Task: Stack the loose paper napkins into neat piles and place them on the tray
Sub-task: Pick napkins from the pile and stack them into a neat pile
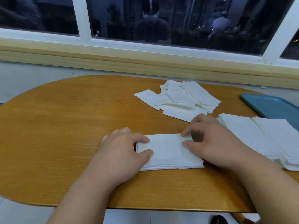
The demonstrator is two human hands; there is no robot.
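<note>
White paper makes up the napkin pile (169, 152) lying flat near the front middle of the wooden worktop (64, 126), its layered edge facing the person. Both hands close on it from the ends. The left hand (124, 146) covers the left end, its grip narrow: forefinger and thumb curl in over the top sheet with a small dark gap between them, and the remaining fingers bend round the far side. The right hand (215, 143) holds the right end the same way, forefinger and thumb tips set close together on the top sheet and the other fingers curled behind the far edge; whether they reach under the pile cannot be told. Beyond the hands, toward the wall, the loose napkins (179, 97) lie scattered in an overlapping heap at crooked angles. To the right, two finished stacks (258, 139) sit side by side on the worktop, just beside the right wrist. The blue tray (275, 107) lies behind them at the right edge, cut off by the frame, with no napkins on the part that shows. A dark window (40, 13) runs above the worktop.
</note>
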